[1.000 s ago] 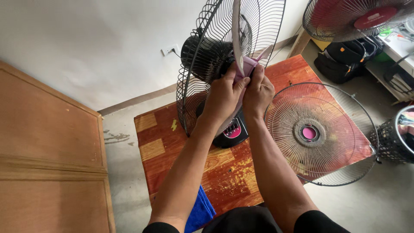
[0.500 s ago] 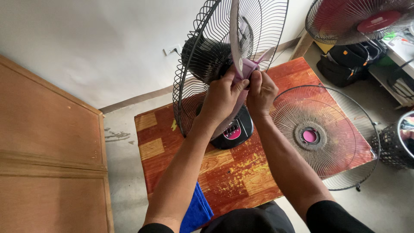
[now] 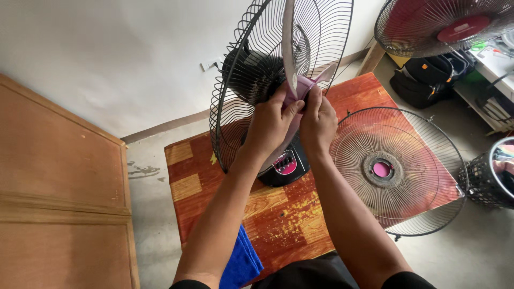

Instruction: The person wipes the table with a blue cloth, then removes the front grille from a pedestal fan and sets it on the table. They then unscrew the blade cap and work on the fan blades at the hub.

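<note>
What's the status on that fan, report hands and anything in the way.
Left hand and right hand both gripping the pink fan blade hub. Rear grille mounted. Front grille lies flat on the table, clear of hands.

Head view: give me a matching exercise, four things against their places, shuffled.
Things:
1. blue cloth
2. detached fan grille
3. fan blade hub
4. second fan

Places:
A. flat on the table's right side
B. top right, beyond the table
C. at the table's near edge
D. under both hands

Pairs: 1-C, 2-A, 3-D, 4-B
</note>
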